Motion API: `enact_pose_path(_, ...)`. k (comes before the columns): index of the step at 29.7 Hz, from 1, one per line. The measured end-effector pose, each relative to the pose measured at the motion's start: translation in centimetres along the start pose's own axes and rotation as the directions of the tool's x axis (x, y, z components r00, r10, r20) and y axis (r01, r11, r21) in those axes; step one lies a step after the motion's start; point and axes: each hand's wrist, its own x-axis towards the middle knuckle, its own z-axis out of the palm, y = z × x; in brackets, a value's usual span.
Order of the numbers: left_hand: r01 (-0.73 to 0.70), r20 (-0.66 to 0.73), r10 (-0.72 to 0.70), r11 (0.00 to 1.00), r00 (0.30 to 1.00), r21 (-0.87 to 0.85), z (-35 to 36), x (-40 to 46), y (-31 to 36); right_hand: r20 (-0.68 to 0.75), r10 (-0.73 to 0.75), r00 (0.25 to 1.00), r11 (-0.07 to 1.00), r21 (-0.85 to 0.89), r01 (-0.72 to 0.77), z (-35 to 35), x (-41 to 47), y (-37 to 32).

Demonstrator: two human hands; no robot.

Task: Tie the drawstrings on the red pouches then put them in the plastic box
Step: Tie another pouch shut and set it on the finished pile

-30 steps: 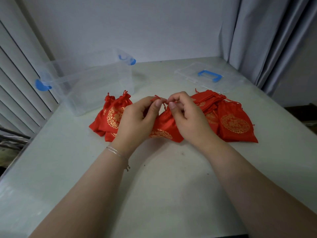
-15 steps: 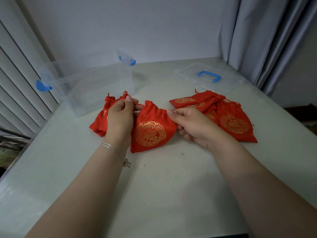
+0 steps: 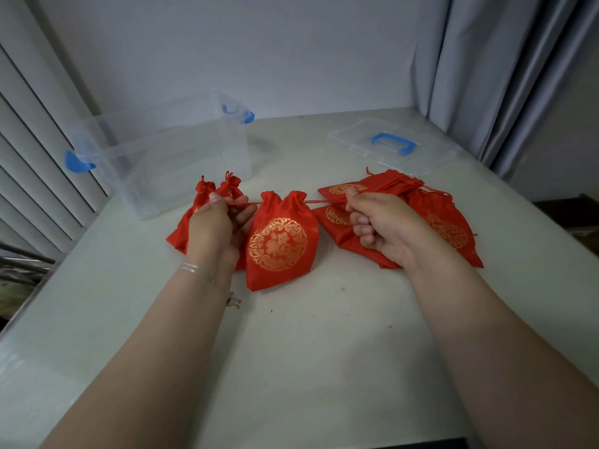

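A red pouch (image 3: 280,244) with a gold round emblem lies on the table between my hands, its mouth gathered. My left hand (image 3: 217,225) pinches the left drawstring (image 3: 243,204), and my right hand (image 3: 377,222) pinches the right drawstring (image 3: 316,201); both cords are stretched taut sideways. Behind my left hand lie tied red pouches (image 3: 207,196). A pile of flat red pouches (image 3: 444,222) lies behind my right hand. The clear plastic box (image 3: 168,153) with blue latches stands open at the back left.
The box's clear lid (image 3: 393,147) with a blue handle lies at the back right. Window blinds run along the left, a grey curtain hangs at the right. The white table (image 3: 308,351) stretches toward me.
My hands have moved apart from the pouch's sides and now pull its two drawstrings outward. The pouch's mouth has drawn together.
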Motion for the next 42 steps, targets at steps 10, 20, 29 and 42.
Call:
enact_pose_path(10,0.051,0.019,-0.05,0.997,0.999,-0.064,0.8,-0.5,-0.6,0.019,-0.015,1.0,0.397,0.918,-0.011,0.7,1.2,0.6)
enact_pose_path(20,-0.238,0.197,0.185,0.926,0.963,0.294,1.2,-2.0,-1.1,-0.186,-0.642,0.744,0.761,-0.277,0.587,0.3,1.4,0.7)
enact_pose_path(29,-0.656,0.442,0.498,0.666,0.746,0.356,1.4,-4.9,-0.9,0.139,-0.558,0.818,0.507,-0.724,0.468,2.1,-0.2,1.0)
enact_pose_path(42,-0.578,0.749,0.106,0.709,0.654,0.404,1.2,-4.1,-1.0,0.269,-0.493,0.827,0.855,-0.024,0.518,2.5,-0.5,1.4)
